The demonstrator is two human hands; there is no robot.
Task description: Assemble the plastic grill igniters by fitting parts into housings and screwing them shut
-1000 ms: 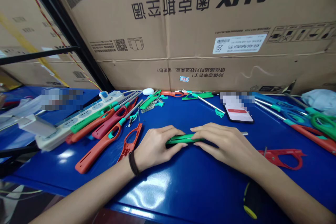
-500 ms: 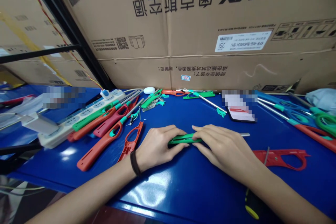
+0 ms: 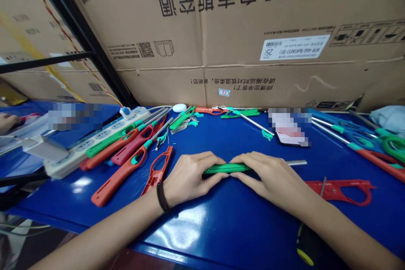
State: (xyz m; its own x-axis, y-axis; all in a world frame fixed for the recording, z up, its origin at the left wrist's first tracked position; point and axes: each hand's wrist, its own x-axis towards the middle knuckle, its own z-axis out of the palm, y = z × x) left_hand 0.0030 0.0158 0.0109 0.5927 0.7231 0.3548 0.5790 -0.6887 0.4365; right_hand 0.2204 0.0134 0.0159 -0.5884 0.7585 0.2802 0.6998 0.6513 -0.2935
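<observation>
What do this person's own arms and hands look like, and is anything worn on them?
Both forearms are bare, with no sleeves or gloves. The left hand has a narrow black wristband at its wrist; the right hand shows no band, ring or other wear.

Co-worker's hand (image 3: 8, 122) appeared far left; left hand (image 3: 190, 177), right hand (image 3: 268, 177) meet on green lighter (image 3: 221, 169).

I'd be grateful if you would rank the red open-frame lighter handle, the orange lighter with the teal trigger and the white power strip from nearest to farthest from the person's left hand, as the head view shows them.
From the left hand:
1. Red open-frame lighter handle: just left of the hand.
2. Orange lighter with the teal trigger: further left, lying diagonally.
3. White power strip: farthest, up left beyond the lighters.
</observation>
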